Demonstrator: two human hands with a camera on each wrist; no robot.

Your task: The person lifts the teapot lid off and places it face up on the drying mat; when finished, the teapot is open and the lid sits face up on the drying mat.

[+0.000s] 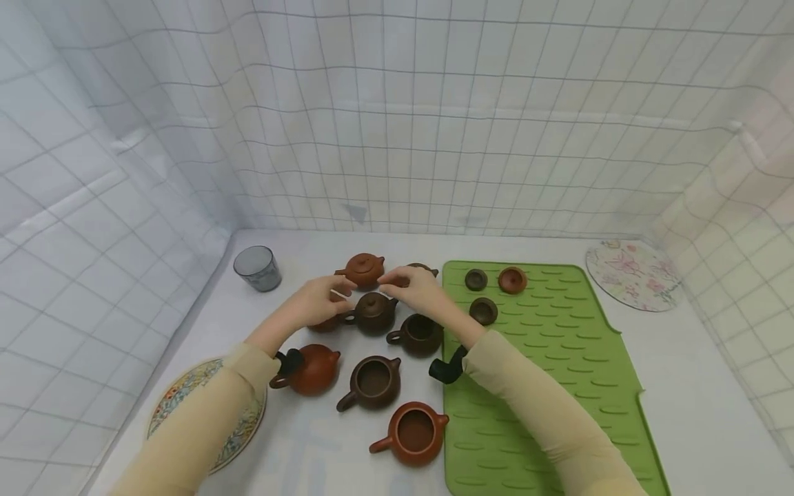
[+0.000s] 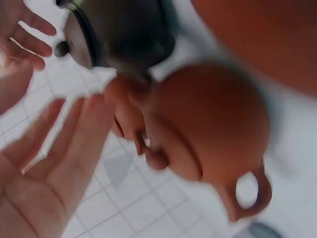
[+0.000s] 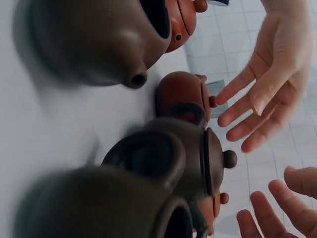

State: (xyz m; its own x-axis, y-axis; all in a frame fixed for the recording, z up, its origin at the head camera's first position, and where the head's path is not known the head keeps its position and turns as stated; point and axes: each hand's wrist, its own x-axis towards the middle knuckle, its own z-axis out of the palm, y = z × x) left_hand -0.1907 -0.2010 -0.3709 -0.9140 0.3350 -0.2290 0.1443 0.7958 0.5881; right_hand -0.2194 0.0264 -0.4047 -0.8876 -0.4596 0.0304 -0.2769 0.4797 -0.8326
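My left hand [image 1: 319, 300] hovers left of a lidded dark brown teapot [image 1: 374, 315], holding nothing, its fingers loosely bent. On the other side my right hand [image 1: 418, 289] is above and to the right of that teapot, also holding nothing. In the left wrist view, a lidded reddish teapot [image 2: 213, 119] lies beside the left hand's fingers [image 2: 81, 134]. Behind the dark teapot stands another lidded reddish teapot [image 1: 364, 267]. A further teapot [image 1: 424, 266] is partly hidden by the right hand. A lidless dark teapot [image 1: 422, 339] stands just below the right hand.
Nearer stand a dark lidless teapot [image 1: 374, 381], a reddish lidless one [image 1: 414, 434] and a reddish teapot [image 1: 316, 372] partly behind the left wrist. Lids [image 1: 512, 280] lie on a green mat [image 1: 546, 331]. A glass [image 1: 258, 267], patterned plate [image 1: 248, 434] and floral disc [image 1: 633, 275] lie around.
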